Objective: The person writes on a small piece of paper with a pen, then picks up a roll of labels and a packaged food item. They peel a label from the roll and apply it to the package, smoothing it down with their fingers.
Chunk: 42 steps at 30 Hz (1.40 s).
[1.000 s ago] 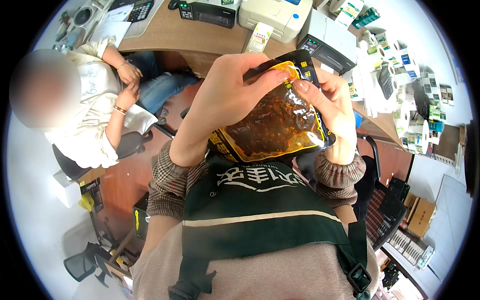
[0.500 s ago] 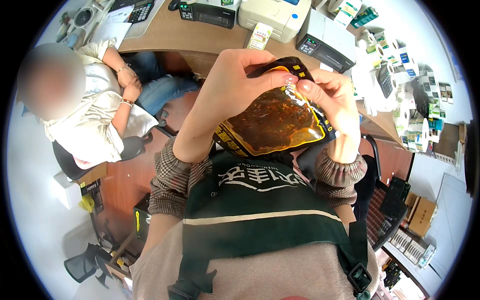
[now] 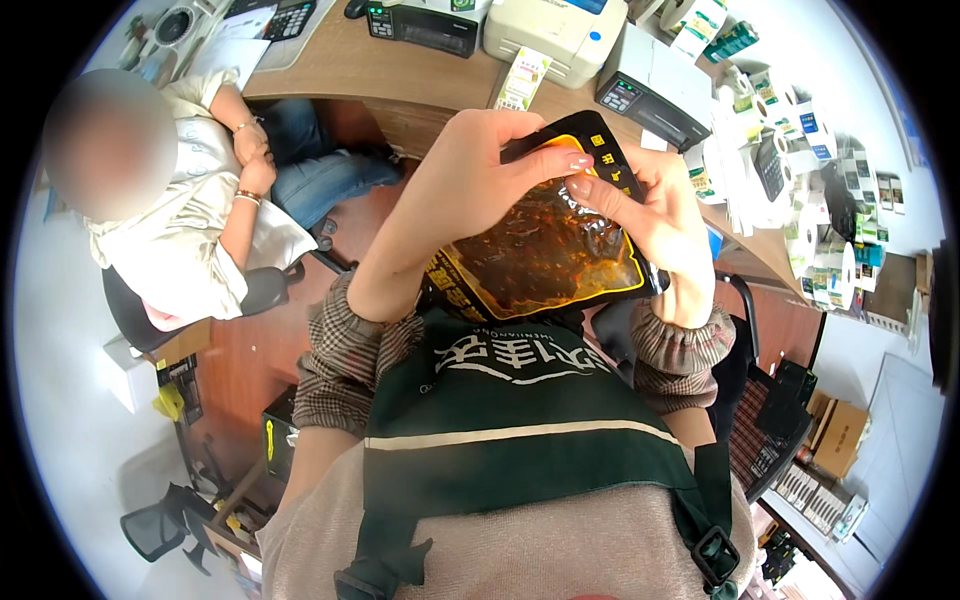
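Observation:
A black food pouch (image 3: 545, 255) with yellow edging is held up in front of my apron. Its clear window shows a dark, oily, reddish-brown filling. My left hand (image 3: 490, 165) grips the upper left of the pouch, thumb lying across the front and fingers behind. From the right, my right hand (image 3: 650, 205) pinches the upper part, its thumb on the window close to the left thumb. The fingers behind the pouch are mostly hidden. The top edge looks sealed.
Beyond my hands stands a wooden desk (image 3: 420, 85) with a beige label printer (image 3: 550, 38), a grey printer (image 3: 655, 85) and a black-fronted device (image 3: 425, 25). Label rolls (image 3: 745, 110) crowd the right side. A seated person (image 3: 200, 190) is at the left, hands together. Cardboard boxes (image 3: 842, 435) lie at lower right.
The pouch has turned flatter toward me, showing more of its black top edge. My right thumb has shifted left and down across the window. The left hand still holds on.

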Available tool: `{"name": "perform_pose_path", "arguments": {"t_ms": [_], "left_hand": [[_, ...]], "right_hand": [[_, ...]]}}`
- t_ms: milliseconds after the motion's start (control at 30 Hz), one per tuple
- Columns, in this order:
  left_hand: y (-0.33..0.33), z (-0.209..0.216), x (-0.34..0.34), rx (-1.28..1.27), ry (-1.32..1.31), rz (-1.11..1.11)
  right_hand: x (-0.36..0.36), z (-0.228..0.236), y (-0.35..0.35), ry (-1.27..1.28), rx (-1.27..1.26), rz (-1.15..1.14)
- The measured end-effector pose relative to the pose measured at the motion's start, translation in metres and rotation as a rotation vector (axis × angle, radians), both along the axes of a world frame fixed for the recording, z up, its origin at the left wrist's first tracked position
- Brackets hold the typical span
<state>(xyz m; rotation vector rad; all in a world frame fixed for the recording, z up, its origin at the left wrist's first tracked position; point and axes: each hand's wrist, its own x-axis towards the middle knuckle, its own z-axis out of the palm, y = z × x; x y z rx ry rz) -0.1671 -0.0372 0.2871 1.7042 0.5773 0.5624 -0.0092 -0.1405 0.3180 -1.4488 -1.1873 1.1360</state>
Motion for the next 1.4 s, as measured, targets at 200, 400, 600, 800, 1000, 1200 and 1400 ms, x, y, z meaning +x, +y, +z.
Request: {"name": "perform_pose_path", "arguments": {"t_ms": [200, 400, 600, 800, 1000, 1200, 1400], "left_hand": [[0.005, 0.009, -0.014, 0.01, -0.006, -0.073], [-0.007, 0.02, -0.019, 0.015, 0.014, 0.036], [-0.013, 0.017, -0.013, 0.275, 0.022, 0.019], [-0.013, 0.012, -0.013, 0.426, -0.04, 0.043], [-0.017, 0.012, -0.005, 0.739, -0.067, 0.187], [-0.015, -0.002, 0.009, 0.959, -0.166, 0.343], [-0.008, -0.01, 0.014, 1.027, -0.187, 0.443]], "right_hand": [[-0.005, -0.007, -0.005, 0.086, 0.093, 0.035], [0.005, 0.001, -0.006, -0.093, 0.158, 0.085], [0.001, 0.015, 0.013, -0.431, 0.359, 0.01], [0.004, 0.007, 0.012, -0.394, 0.366, 0.023], [-0.002, 0.0, 0.017, -0.274, 0.43, -0.042], [-0.009, -0.007, 0.02, -0.176, 0.287, -0.246], [-0.016, -0.018, 0.03, -0.148, 0.343, -0.451]]}}
